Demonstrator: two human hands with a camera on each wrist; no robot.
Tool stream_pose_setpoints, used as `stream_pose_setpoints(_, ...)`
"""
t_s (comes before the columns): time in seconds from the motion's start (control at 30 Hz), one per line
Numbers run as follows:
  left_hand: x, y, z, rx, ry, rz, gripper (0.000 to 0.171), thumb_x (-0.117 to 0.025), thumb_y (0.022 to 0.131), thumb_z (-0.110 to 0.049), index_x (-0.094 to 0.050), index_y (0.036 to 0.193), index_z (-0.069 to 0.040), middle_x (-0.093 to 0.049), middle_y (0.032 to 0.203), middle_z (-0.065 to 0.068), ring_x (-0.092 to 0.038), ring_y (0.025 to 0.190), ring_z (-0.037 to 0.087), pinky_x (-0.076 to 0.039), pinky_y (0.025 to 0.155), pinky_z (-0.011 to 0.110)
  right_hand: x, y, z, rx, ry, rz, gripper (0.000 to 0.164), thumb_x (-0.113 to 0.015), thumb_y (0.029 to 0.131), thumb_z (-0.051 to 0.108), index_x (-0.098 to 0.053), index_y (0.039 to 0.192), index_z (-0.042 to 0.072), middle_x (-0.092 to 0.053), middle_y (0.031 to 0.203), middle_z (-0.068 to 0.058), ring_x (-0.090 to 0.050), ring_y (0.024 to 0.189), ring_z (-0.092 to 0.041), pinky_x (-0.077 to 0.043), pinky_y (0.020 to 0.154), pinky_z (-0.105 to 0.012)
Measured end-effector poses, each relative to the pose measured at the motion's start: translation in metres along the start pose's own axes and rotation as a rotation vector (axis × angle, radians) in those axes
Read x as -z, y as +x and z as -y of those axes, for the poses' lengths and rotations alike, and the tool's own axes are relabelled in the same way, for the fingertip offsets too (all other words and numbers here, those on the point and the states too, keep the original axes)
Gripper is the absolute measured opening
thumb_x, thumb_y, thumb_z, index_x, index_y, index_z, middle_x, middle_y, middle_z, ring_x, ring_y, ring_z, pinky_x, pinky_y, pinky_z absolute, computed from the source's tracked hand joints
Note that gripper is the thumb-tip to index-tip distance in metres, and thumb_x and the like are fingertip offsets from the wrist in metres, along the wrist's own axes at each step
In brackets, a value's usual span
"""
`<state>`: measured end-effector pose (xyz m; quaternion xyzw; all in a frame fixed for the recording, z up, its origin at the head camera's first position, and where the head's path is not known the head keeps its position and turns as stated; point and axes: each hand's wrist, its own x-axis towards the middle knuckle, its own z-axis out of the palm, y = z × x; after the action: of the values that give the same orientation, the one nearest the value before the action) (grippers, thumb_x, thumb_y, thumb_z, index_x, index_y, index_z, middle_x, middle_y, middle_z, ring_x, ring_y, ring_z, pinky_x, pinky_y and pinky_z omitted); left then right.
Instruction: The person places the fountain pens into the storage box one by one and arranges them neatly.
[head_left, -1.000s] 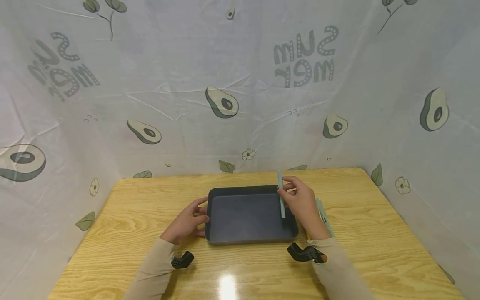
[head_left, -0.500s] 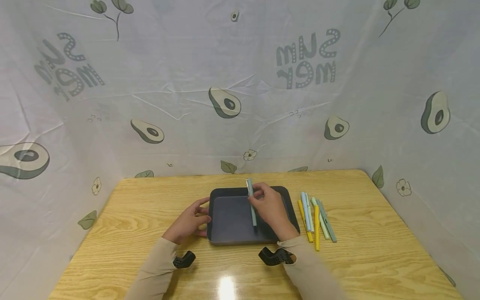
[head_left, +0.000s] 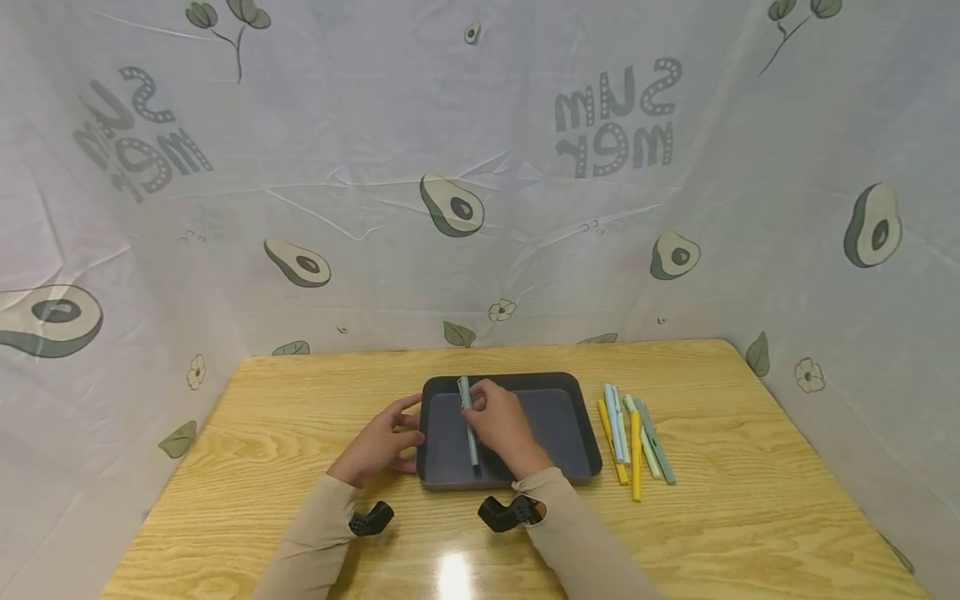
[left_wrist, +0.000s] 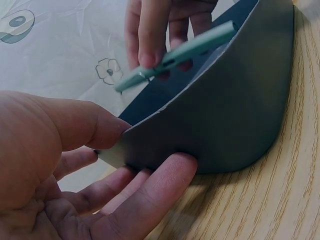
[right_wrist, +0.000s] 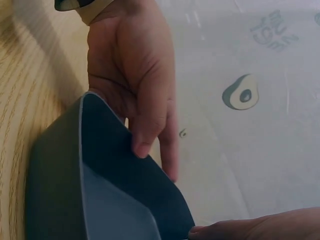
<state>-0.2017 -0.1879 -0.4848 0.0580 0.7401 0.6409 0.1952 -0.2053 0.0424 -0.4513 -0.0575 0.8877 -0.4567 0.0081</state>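
A dark grey rectangular tray (head_left: 547, 417) lies on the wooden table. At its left end, my left hand (head_left: 378, 443) holds the wall, with the thumb over the rim and the fingers against the outside. Over the left part of the tray, my right hand (head_left: 501, 423) pinches a grey-green pen (head_left: 472, 437) between thumb and fingers, clip end pointing away from me. In the left wrist view the pen (left_wrist: 200, 46) is tilted above the tray's inside. Only part of my right hand (right_wrist: 260, 227) shows in the right wrist view, where the pen is out of sight.
Right of the tray, several pens lie close together on the table: a yellow pen (head_left: 636, 458), a light blue pen (head_left: 614, 425), a dark green pen (head_left: 656, 442) and others. A white curtain (head_left: 360, 217) printed with avocados hangs behind the table.
My right hand has carried the pen leftward from the tray's right end to its left part, and lower. The pens on the right came into full view. My left hand stays at the tray.
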Motion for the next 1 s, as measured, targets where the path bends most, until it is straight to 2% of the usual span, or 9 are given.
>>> stream_pose_setpoints(0.33, 0.001, 0.002, 0.000, -0.012, -0.009, 0.014, 0.071, -0.060, 0.101, -0.003, -0.028, 0.163, -0.014, -0.047, 0.136, 0.027, -0.067, 0.103, 0.028, -0.064, 0.074, 0.046, -0.021, 0.011, 0.004, -0.068, -0.031, 0.049, 0.032, -0.075, 0.093, 0.008, -0.065, 0.123, -0.001, -0.069, 0.091, -0.009, -0.063, 0.059, -0.015, -0.054, 0.052, -0.029)
stream_pose_setpoints(0.47, 0.001, 0.004, 0.001, -0.018, -0.008, 0.019, 0.071, -0.060, 0.101, -0.003, -0.029, 0.163, -0.014, -0.047, 0.136, 0.028, -0.068, 0.103, 0.028, -0.064, 0.073, 0.046, -0.026, 0.014, 0.007, -0.071, -0.056, 0.058, 0.032, -0.074, 0.093, 0.007, -0.065, 0.122, -0.003, -0.069, 0.090, -0.009, -0.063, 0.059, -0.015, -0.054, 0.052, -0.029)
stream_pose_setpoints(0.77, 0.001, 0.006, -0.001, -0.012, -0.013, 0.030, 0.071, -0.060, 0.100, -0.003, -0.029, 0.163, -0.012, -0.047, 0.138, 0.029, -0.066, 0.105, 0.029, -0.064, 0.072, 0.046, -0.039, 0.020, 0.010, -0.087, -0.166, 0.042, 0.025, -0.074, 0.093, 0.009, -0.067, 0.114, -0.002, -0.067, 0.085, -0.008, -0.059, 0.061, -0.015, -0.049, 0.052, -0.027)
stream_pose_setpoints(1.0, 0.003, 0.006, -0.002, -0.006, 0.000, 0.025, 0.070, -0.059, 0.101, -0.002, -0.029, 0.163, -0.012, -0.048, 0.138, 0.029, -0.066, 0.106, 0.030, -0.064, 0.072, 0.046, -0.049, 0.022, 0.013, -0.128, -0.056, 0.061, 0.031, -0.073, 0.093, 0.005, -0.062, 0.120, -0.005, -0.067, 0.098, -0.018, -0.061, 0.052, -0.016, -0.053, 0.043, -0.026)
